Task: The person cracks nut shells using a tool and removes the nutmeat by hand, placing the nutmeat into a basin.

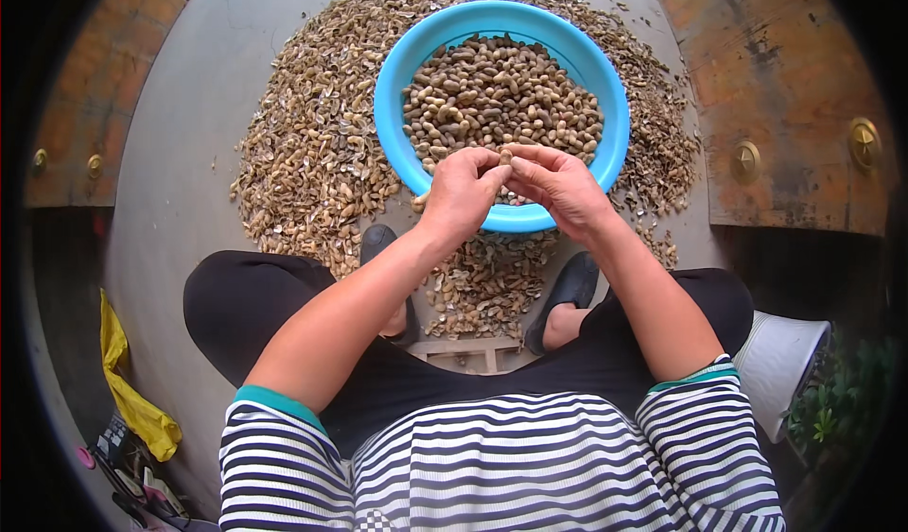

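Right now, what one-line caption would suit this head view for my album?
Both hands, left and right, pinch one peanut over a blue basin of peanuts, shells heaped around.

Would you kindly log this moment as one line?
left hand: pinching peanut | right hand: pinching same peanut | below: blue basin of peanuts | floor: shell pile
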`<state>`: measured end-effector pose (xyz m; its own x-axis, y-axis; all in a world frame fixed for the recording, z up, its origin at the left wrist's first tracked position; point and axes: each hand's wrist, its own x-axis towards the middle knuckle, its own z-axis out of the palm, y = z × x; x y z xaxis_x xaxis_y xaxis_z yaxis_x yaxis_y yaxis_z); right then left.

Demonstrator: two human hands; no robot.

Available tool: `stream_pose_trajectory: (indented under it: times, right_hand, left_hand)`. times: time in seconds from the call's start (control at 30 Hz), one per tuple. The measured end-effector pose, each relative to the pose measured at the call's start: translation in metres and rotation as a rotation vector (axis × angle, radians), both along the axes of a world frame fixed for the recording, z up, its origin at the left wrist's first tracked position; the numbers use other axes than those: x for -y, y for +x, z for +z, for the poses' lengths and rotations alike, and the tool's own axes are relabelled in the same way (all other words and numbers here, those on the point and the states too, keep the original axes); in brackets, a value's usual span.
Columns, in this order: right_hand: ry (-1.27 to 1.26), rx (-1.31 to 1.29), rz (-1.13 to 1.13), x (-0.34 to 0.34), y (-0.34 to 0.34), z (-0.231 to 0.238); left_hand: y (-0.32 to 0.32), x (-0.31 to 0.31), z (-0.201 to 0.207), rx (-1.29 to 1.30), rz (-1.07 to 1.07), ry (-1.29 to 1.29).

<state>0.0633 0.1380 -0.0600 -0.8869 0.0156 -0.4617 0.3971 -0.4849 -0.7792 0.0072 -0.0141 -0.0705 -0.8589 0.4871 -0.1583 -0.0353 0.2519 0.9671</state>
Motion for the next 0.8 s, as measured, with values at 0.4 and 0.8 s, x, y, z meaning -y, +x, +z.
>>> stream_pose_trajectory:
  times: [0.4, 0.8]
  right_hand:
    - [0.075, -0.057, -0.065, 0.003, 0.005, 0.002]
    - [-0.002, 0.037, -0.137, 0.002, 0.008, 0.002]
  left_hand:
    - [0.010, -0.005, 0.011, -0.323, -0.022, -0.185]
    - [0.008, -0.011, 0.020, -0.179, -0.108, -0.161]
